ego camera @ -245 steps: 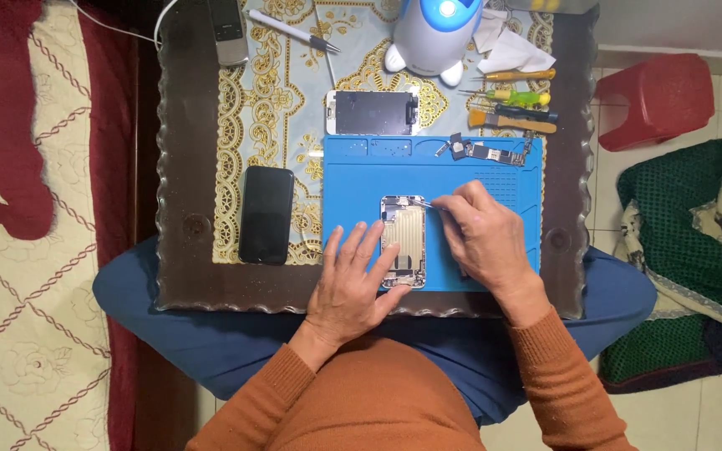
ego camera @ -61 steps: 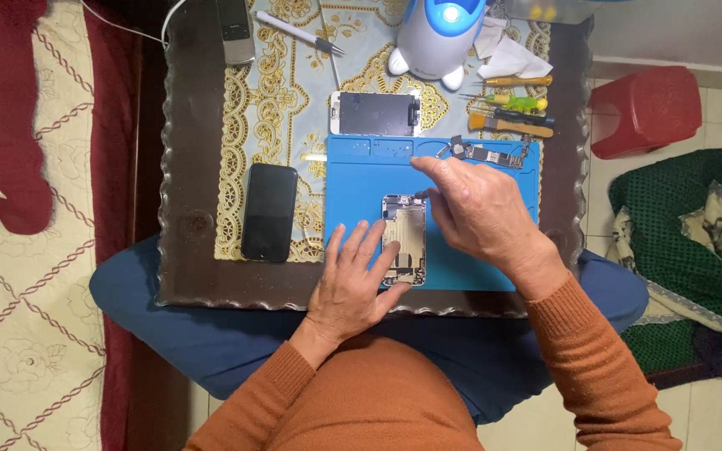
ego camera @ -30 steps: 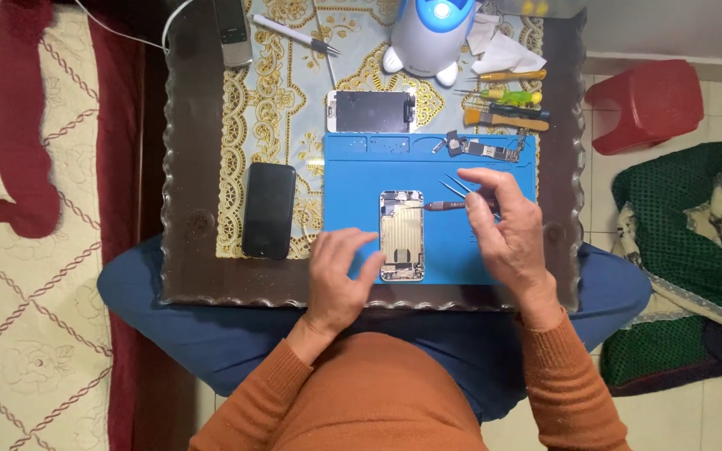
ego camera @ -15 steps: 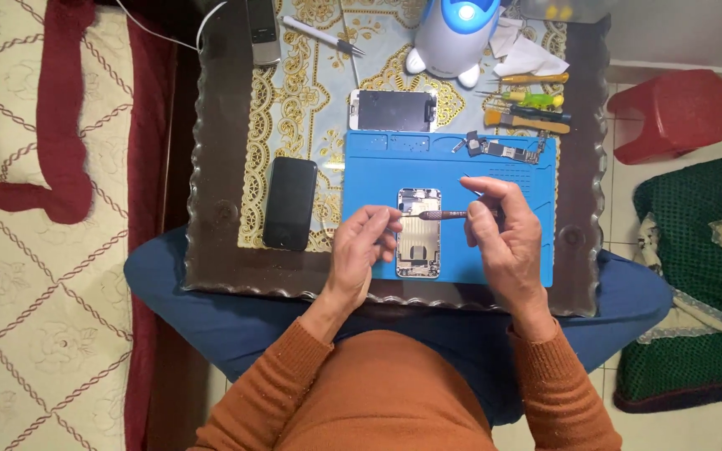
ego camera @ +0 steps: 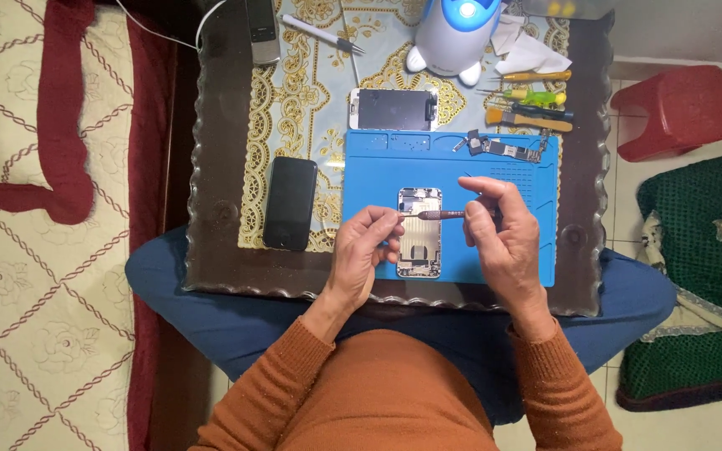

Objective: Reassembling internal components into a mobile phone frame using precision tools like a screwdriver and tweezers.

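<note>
An opened phone body (ego camera: 419,232) lies face-up on the blue work mat (ego camera: 378,171), its inner parts showing. My right hand (ego camera: 503,238) grips a thin screwdriver (ego camera: 438,215) held level, its tip pointing left over the phone's upper part. My left hand (ego camera: 363,250) rests at the phone's left edge, thumb and forefinger pinched together right at the screwdriver's tip; whether they hold a small part is too small to tell.
A black phone (ego camera: 289,203) lies left of the mat, a detached screen (ego camera: 394,108) beyond it. A circuit board (ego camera: 507,149), several screwdrivers (ego camera: 532,100), a white-blue lamp (ego camera: 453,38) and a remote (ego camera: 261,29) sit on the glass table (ego camera: 219,167). A red stool (ego camera: 674,113) stands right.
My right hand picked up the screwdriver from the mat's far right and brought it level over the phone. My left hand rose from lying flat beside the phone to pinch at the tip.
</note>
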